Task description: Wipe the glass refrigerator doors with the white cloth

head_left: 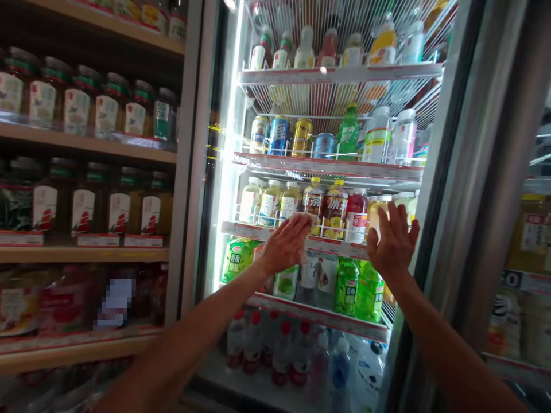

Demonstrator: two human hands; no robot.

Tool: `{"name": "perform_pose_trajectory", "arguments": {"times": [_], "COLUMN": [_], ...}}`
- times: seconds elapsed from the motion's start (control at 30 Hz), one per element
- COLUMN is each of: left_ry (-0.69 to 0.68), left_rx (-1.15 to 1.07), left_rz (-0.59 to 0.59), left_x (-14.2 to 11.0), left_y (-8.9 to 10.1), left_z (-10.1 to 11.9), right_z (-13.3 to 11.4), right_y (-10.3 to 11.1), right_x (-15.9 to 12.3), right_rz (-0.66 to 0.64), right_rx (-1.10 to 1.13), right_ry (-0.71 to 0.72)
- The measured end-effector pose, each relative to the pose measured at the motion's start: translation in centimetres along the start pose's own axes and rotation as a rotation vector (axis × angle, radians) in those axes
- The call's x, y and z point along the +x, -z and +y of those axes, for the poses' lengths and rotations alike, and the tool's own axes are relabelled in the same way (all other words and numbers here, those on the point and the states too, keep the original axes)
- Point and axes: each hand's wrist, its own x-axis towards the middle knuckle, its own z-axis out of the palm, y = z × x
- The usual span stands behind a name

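Note:
My left hand (287, 245) reaches up in front of the lit drinks cooler, fingers together over a pale, thin cloth (306, 250). Only the cloth's edges show past the fingers and below the palm. To the right, my right hand (394, 241) is raised with its fingers spread, holding nothing. Both hands appear against the cooler's glass door (282, 173), where faint reflections show; exact contact is hard to make out. Behind them stand brown tea bottles with yellow caps (336, 209), a red-labelled bottle (357, 215) and green drink bottles (346, 287).
Wooden shelves (86, 252) with rows of jars stand at the left. The cooler's metal frame (482, 189) runs down the right side, with another stocked case (529, 241) beyond. Cans (279, 136) and bottles fill the wire shelves; red-capped bottles (283, 353) stand at the bottom.

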Motion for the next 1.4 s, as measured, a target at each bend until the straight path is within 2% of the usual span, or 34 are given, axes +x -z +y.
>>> {"name": "perform_pose_trajectory", "arguments": {"times": [0.03, 0.07, 0.17, 0.2, 0.23, 0.27, 0.37, 0.4, 0.43, 0.47, 0.57, 0.6, 0.63, 0.67, 0.77, 0.83, 0.9, 0.97, 1.03, 1.07, 1.1, 1.17, 1.2, 1.23, 1.27, 1.37, 1.4], "left_ry": [-0.012, 0.041, 0.407, 0.490, 0.503, 0.437, 0.071, 0.012, 0.010, 0.071, 0.418, 0.481, 0.483, 0.418, 0.061, -0.029, 0.105, 0.352, 0.500, 0.478, 0.387, 0.122, 0.024, -0.011, 0.026, 0.369, 0.443], "left_rx": [-0.003, 0.006, 0.064, 0.076, 0.075, 0.059, -0.020, -0.027, -0.018, 0.007, 0.093, 0.102, 0.097, 0.077, 0.001, -0.009, 0.028, 0.087, 0.120, 0.111, 0.087, 0.029, 0.016, 0.019, 0.038, 0.118, 0.129], "left_rz": [-0.004, 0.032, 0.241, 0.282, 0.285, 0.250, 0.056, 0.018, 0.009, 0.037, 0.204, 0.233, 0.231, 0.198, 0.034, -0.011, 0.044, 0.156, 0.229, 0.224, 0.188, 0.070, 0.022, 0.002, 0.016, 0.182, 0.218], "left_x": [-0.2, -0.4, -0.9, -0.9, -0.9, -0.8, -0.7, -0.8, -1.0, -1.2, -2.0, -2.2, -2.4, -2.6, -3.3, -4.0, -4.7, -5.3, -5.6, -5.7, -5.8, -6.1, -6.2, -6.5, -6.7, -7.4, -7.5], "left_y": [0.2, 0.5, 1.2, 1.1, 0.9, 0.6, -0.1, -0.1, 0.1, 0.4, 1.0, 1.0, 0.9, 0.6, -0.4, -0.4, 0.2, 0.8, 0.9, 0.8, 0.6, 0.3, 0.3, 0.4, 0.7, 1.4, 1.5], "left_z": [-0.3, -1.0, -3.2, -3.2, -2.7, -1.9, 0.9, 1.2, 1.1, 0.5, -1.4, -1.4, -0.9, 0.0, 3.0, 3.3, 1.8, 0.0, -0.4, 0.0, 0.6, 1.9, 2.2, 2.1, 1.5, -0.5, -0.8], "right_z": [-0.1, -0.1, -0.3, -0.4, -0.4, -0.5, -0.9, -1.1, -1.5, -1.9, -3.2, -3.6, -3.9, -4.1, -4.2, -4.1, -4.0, -4.1, -4.2, -4.2, -4.2, -4.2, -4.1, -4.1, -4.0, -4.0, -4.0], "right_y": [0.1, 0.1, 0.2, 0.2, 0.2, 0.3, 0.4, 0.5, 0.6, 0.7, 0.6, 0.5, 0.5, 0.4, 0.2, 0.2, 0.4, 0.4, 0.5, 0.4, 0.4, 0.4, 0.4, 0.4, 0.3, 0.3, 0.3], "right_x": [-0.2, -0.4, -0.7, -0.7, -0.8, -0.8, -1.0, -1.2, -1.6, -1.9, -3.1, -3.4, -3.6, -3.8, -3.9, -3.9, -3.9, -3.9, -3.9, -3.9, -3.9, -3.9, -3.9, -4.0, -4.0, -4.0, -3.9], "right_rz": [0.001, 0.001, -0.017, -0.025, -0.036, -0.041, -0.051, -0.057, -0.063, -0.070, -0.101, -0.109, -0.111, -0.110, -0.094, -0.093, -0.094, -0.096, -0.098, -0.101, -0.105, -0.108, -0.112, -0.116, -0.118, -0.113, -0.108], "right_rx": [-0.001, 0.000, 0.015, 0.021, 0.023, 0.022, 0.008, 0.008, 0.013, 0.024, 0.060, 0.067, 0.070, 0.068, 0.060, 0.061, 0.058, 0.046, 0.039, 0.040, 0.043, 0.050, 0.055, 0.060, 0.063, 0.057, 0.054], "right_ry": [0.002, 0.005, 0.019, 0.025, 0.030, 0.027, 0.007, 0.004, 0.008, 0.017, 0.052, 0.058, 0.059, 0.056, 0.045, 0.050, 0.055, 0.053, 0.043, 0.037, 0.033, 0.028, 0.032, 0.037, 0.040, 0.043, 0.041]}}
